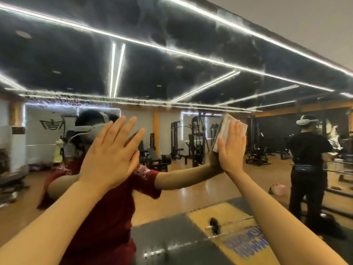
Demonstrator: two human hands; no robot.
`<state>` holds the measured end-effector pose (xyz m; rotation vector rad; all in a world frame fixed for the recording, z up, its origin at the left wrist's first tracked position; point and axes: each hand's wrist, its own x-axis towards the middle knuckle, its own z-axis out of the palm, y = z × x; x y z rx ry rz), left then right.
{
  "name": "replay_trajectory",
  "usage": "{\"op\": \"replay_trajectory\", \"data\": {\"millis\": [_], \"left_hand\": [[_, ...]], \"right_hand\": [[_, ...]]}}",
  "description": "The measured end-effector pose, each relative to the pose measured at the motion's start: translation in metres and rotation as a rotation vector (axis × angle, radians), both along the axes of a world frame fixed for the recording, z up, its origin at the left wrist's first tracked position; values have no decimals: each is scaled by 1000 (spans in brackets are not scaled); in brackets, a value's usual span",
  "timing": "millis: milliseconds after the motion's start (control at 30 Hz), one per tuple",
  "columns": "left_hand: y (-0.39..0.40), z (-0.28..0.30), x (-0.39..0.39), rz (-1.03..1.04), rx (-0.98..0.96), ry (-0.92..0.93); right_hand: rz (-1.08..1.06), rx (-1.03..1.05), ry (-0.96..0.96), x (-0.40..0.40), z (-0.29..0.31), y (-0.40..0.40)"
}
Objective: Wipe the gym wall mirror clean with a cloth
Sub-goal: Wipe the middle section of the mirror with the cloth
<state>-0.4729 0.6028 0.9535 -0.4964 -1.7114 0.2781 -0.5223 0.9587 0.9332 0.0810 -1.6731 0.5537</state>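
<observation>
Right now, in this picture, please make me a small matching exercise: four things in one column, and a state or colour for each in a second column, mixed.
Things:
1. left hand
2. right hand
3. cloth
4. reflected shirt

States or colours:
A. dark red
B. whitish, folded, flat against the mirror
C. raised, fingers straight, holding nothing
D. fingers straight, pressing the cloth to the glass

Pairs: 1-C, 2-D, 3-B, 4-A

Light level: dim, warm room.
Source: white ceiling strips (172,50), seen reflected in the mirror (191,83).
Glare: strips bloom, with rough edges.
Blur: left hand (109,150) soft; far machines smeared.
Distortion: straight lines bend near the edges.
</observation>
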Motion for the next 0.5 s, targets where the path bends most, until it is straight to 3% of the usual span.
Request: {"op": "replay_trajectory", "data": {"millis": [133, 333, 433, 500], "left_hand": [[-2, 1, 1, 4, -11, 5], [0, 0, 0, 8, -10, 17], [-1, 2, 1, 8, -18, 14], [-1, 2, 1, 10, -20, 13]], "right_hand": [[0, -8, 4, -1, 1, 14], [-45, -74, 31, 2, 80, 18], [-48, 178, 103, 8, 68, -23], [-73, 363, 28, 5, 46, -40]]}}
